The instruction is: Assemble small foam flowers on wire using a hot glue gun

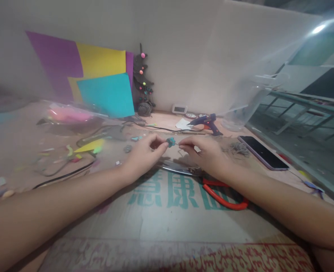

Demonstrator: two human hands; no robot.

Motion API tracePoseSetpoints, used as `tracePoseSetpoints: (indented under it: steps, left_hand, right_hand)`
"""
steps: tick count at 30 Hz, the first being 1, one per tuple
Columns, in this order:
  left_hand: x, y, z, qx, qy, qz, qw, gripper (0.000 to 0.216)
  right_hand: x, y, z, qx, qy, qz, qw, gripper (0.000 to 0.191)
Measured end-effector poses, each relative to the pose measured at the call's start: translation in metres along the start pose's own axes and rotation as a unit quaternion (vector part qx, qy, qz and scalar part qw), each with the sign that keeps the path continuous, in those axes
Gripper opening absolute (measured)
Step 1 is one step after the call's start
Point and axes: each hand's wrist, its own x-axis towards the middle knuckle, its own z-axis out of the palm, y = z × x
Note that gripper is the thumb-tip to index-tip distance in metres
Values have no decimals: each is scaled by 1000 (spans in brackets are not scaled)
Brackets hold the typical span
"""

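Between the thumb and forefinger of my left hand is a small teal flower-like piece, held over the work surface. My right hand faces it from the other side, thumb and fingertips pinched on a thin stem that runs toward the teal piece. Whether the stem is fixed to it cannot be made out. Scissors with red handles lie below both hands, partly covered by my right forearm. Small teal scraps rest just beyond my left hand.
Behind are a hot glue gun, a small white digital display and a dark decorated tree. Coloured sheets lean on the wall. To the right lie grey yarn, a phone and a clear plastic container. A cable crosses the left.
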Motion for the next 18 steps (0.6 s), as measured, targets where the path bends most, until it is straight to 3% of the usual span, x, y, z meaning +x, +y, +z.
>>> tracePoseSetpoints:
  steps: [5, 13, 18]
  left_hand:
    - [0, -1, 1, 8, -29, 8, 1000, 18]
    - [0, 0, 1, -2, -51, -1, 999, 18]
    - [1, -3, 2, 3, -51, 3, 999, 18]
  right_hand:
    - [-1, -3, -1, -28, -4, -69, 997, 20]
    - [-5, -2, 4, -21, 4, -45, 999, 20]
    - [-4, -2, 1, -31, 1, -76, 997, 12]
